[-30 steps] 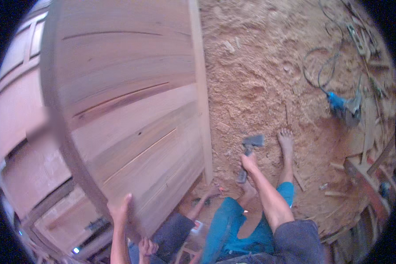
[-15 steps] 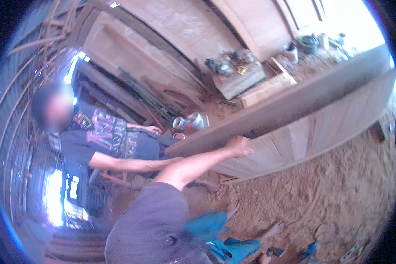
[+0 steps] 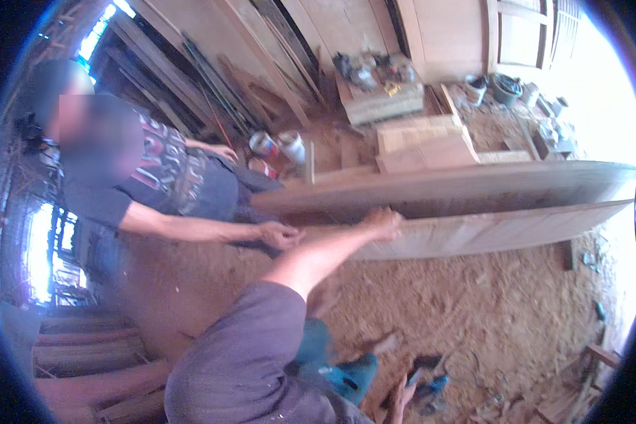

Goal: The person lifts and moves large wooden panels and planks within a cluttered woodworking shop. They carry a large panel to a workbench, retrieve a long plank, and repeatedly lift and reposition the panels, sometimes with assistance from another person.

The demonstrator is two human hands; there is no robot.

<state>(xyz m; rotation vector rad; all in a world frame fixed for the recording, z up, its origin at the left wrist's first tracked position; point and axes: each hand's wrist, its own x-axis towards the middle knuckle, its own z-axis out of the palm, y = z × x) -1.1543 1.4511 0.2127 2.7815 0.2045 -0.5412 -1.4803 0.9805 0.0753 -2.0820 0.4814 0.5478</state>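
1. Wooden door panel (image 3: 487,212): the largest item, a long slab of pale planed boards standing on its long edge on the ground. It runs from the middle of the view to the right rim. Its top edge is a flat, broad band; the face below shows a lengthwise board seam.
2. Sawdust floor (image 3: 473,318): loose, reddish-tan shavings cover the ground in front of the panel. This is the widest open room, from the panel's lower edge down toward the person's legs.
3. Co-worker (image 3: 177,184): a person in a dark printed shirt stands just beside the panel's left end. One co-worker's hand (image 3: 279,233) is at that end, closed loosely near the panel's corner; whether it grips the wood cannot be told.
4. Stacked boards (image 3: 424,145): pale cut boards and a low bench lie behind the panel, close to its far face, limiting room on that side.
5. Leaning timbers (image 3: 212,78): long dark planks rest against the back wall, well apart from the panel.
6. Right hand (image 3: 383,222): the arm reaches forward from a grey sleeve; the fingers are curled over the panel's top edge, gripping it near the left end.
7. Left hand: not in view.
8. Tins (image 3: 279,147): round cans stand on the floor behind the panel's left end.
9. Blue tool (image 3: 431,385): lies on the shavings near the person's feet, well apart from the panel.
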